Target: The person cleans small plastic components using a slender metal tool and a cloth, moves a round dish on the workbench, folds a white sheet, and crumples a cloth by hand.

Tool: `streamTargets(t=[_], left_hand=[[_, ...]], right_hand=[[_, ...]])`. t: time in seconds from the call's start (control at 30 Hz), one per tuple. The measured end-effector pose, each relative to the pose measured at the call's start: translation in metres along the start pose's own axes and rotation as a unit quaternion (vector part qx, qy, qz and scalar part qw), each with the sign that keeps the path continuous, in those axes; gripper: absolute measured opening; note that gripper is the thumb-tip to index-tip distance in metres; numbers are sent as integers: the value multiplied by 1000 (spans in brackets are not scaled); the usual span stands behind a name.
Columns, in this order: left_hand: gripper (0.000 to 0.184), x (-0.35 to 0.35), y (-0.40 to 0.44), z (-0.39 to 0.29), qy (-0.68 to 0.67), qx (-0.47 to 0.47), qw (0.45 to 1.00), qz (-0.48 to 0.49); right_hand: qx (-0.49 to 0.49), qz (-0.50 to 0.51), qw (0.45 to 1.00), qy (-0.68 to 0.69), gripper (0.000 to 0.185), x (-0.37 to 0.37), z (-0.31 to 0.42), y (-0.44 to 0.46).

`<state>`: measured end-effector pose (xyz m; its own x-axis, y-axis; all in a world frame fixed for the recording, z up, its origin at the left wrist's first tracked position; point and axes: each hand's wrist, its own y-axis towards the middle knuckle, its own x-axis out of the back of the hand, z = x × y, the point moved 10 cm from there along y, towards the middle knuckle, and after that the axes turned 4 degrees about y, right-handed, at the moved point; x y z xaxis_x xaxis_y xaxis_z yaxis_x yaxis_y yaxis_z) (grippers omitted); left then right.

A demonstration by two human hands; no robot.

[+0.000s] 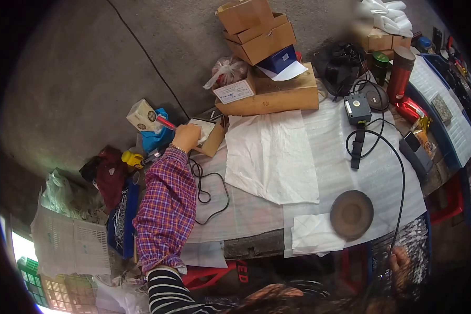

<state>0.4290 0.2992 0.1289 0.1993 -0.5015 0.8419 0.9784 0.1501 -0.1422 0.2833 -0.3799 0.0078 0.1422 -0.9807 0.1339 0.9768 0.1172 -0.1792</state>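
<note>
My left hand (187,137), in a plaid sleeve over a striped one, reaches over a small open cardboard box (212,140) with white material inside. Its fingers are closed, and a red stick-shaped thing (165,122) juts out from them to the left; its exact kind is unclear. At the lower right is my right hand (401,261), dim and partly hidden by blurred hair. Its fingers look curled, beside a blue-edged tray of shiny metal pieces (411,243). I cannot make out what it holds, if anything.
A white sheet (271,157) covers the middle of the table. Right of it stand a brown round dish (351,214), a grey device with a strap (357,109) and a red flask (401,73). Cardboard boxes (267,36) are stacked behind. A blue bin (121,222) stands left.
</note>
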Motion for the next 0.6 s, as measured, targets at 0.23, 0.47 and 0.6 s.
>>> streamTargets(t=[0.23, 0.47, 0.6], left_hand=[[13, -21, 6, -18, 83, -65, 992, -72], [15, 10, -28, -25, 139, -83, 963, -213], [18, -4, -31, -4, 97, -27, 977, -188]], right_hand=[[-23, 28, 999, 4, 24, -11, 0, 4], [-23, 26, 999, -27, 23, -19, 8, 4], [-16, 8, 1000, 20, 24, -16, 8, 0]])
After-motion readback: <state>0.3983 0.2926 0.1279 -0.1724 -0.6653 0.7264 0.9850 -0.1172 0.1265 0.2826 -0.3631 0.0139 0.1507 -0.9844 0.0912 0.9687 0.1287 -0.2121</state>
